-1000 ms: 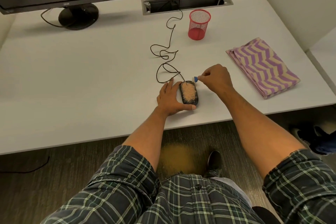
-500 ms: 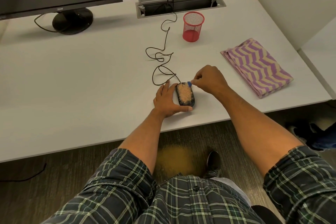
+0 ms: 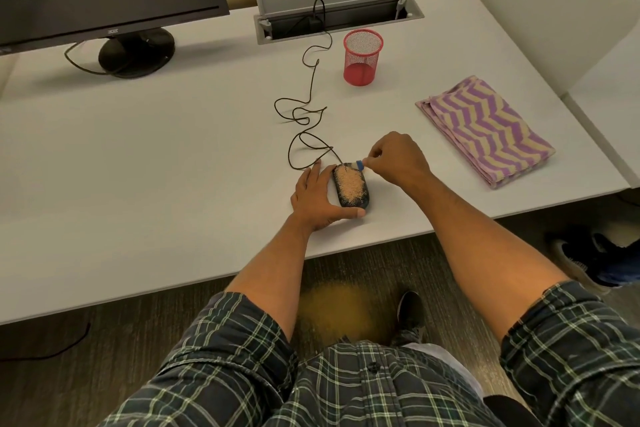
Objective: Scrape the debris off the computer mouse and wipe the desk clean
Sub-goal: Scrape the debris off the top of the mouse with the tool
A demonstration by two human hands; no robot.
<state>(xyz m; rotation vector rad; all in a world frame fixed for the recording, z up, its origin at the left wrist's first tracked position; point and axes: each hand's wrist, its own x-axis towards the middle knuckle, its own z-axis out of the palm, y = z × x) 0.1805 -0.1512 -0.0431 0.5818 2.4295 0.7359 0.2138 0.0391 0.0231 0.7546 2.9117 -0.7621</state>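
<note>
A black wired computer mouse (image 3: 351, 189) lies near the front edge of the white desk (image 3: 173, 156), its top covered with tan grainy debris. My left hand (image 3: 318, 198) holds the mouse from its left side, thumb curled under its near end. My right hand (image 3: 394, 159) pinches a small blue scraper (image 3: 358, 165) whose tip touches the far end of the mouse. A folded purple and cream zigzag cloth (image 3: 485, 130) lies on the desk to the right.
The mouse cable (image 3: 308, 107) loops back to a cable hatch (image 3: 336, 14) at the rear. A red mesh pen cup (image 3: 362, 57) stands behind the hands. A monitor on its stand (image 3: 136, 52) is at back left. Tan debris (image 3: 332, 305) lies on the floor below.
My right hand has brought the blue scraper from just right of the mouse onto its far end. My left hand keeps its hold on the mouse.
</note>
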